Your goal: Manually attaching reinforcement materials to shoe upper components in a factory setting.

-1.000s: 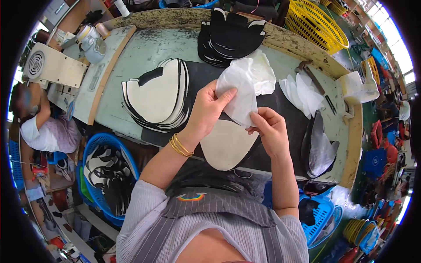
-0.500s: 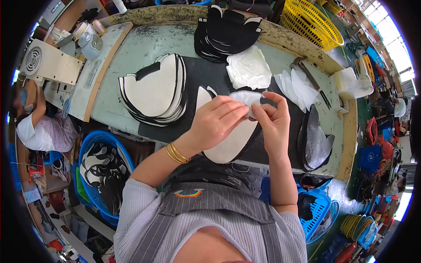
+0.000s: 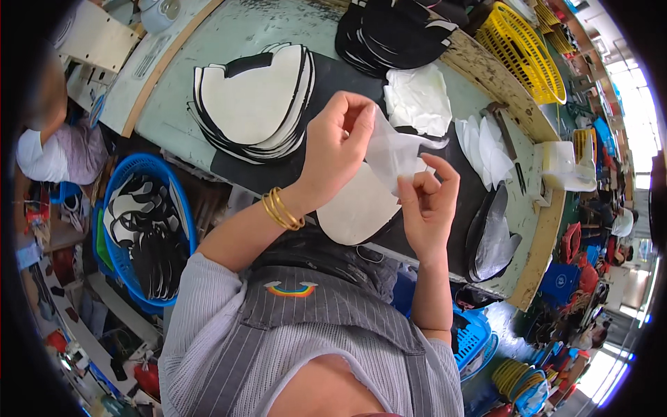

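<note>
A thin, translucent white sheet point(image 3: 394, 154) is spread between my hands above the worktable. My left hand point(image 3: 339, 142) pinches its upper left part between thumb and fingers. The thumb and curled fingers of my right hand point(image 3: 429, 201) close on its lower right edge. Beneath the sheet lies a cream, rounded flat cut piece point(image 3: 361, 208), partly covered by the sheet and my left hand. To the left is a stack of similar cream pieces with black edges point(image 3: 260, 97). A crumpled white sheet pile point(image 3: 418, 101) lies just beyond my hands.
Fanned translucent pieces point(image 3: 483, 149), a hammer point(image 3: 504, 128) and dark pieces under clear film point(image 3: 493, 240) lie on the right. Black cut pieces point(image 3: 389, 38) are stacked at the back. A blue basket point(image 3: 191, 226) stands lower left; another person point(image 3: 59, 156) sits far left.
My hands have moved apart, the left one rising, and the white sheet that was bunched between them is now spread open. The whole view has shifted and turned slightly.
</note>
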The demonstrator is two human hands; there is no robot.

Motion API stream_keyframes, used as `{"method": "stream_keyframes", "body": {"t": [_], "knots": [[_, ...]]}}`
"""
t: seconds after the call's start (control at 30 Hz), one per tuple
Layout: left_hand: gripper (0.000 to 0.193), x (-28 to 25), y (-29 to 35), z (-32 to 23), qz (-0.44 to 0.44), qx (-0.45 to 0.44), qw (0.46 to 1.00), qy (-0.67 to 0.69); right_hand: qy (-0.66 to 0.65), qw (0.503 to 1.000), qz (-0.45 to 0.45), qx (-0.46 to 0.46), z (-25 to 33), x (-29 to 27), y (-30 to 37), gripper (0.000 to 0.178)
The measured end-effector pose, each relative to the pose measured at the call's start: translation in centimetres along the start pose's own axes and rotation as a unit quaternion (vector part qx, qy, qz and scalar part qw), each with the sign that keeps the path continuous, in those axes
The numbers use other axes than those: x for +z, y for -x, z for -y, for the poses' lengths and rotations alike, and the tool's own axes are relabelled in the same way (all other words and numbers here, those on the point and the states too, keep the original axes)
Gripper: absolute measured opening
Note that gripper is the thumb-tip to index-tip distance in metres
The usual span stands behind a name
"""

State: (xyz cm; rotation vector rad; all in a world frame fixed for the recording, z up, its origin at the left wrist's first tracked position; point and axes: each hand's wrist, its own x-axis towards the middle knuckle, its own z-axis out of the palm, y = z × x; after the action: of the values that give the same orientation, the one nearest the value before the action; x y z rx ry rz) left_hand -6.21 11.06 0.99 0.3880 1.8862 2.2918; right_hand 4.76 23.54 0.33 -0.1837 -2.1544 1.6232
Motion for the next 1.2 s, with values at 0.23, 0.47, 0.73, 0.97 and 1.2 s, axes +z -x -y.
{"method": "stream_keyframes", "body": {"t": [0.23,0.47,0.73,0.97,1.2], "knots": [[0.007,-4.7,-6.2,-0.4,-0.192,0.357,0.862,-0.303,-0.041,0.983,0.165,0.069,-2.1,-2.9,-6.3,0.033],[0.01,-9.9,-6.3,-1.9,-0.241,0.3,0.886,-0.259,0.126,0.963,0.235,0.045,-5.7,-5.2,-13.3,0.023],[0.012,-5.8,-0.3,-2.9,-0.058,0.159,0.977,-0.132,0.136,0.98,0.107,-0.095,1.5,-1.2,-6.1,0.042],[0.038,-4.0,2.0,-1.5,0.229,0.203,0.944,-0.128,-0.094,0.976,0.168,0.1,2.7,0.9,1.2,0.016],[0.024,-6.5,6.2,1.8,0.356,-0.32,0.875,0.064,-0.175,0.957,0.036,0.227,-0.7,-1.6,6.8,0.014]]}}
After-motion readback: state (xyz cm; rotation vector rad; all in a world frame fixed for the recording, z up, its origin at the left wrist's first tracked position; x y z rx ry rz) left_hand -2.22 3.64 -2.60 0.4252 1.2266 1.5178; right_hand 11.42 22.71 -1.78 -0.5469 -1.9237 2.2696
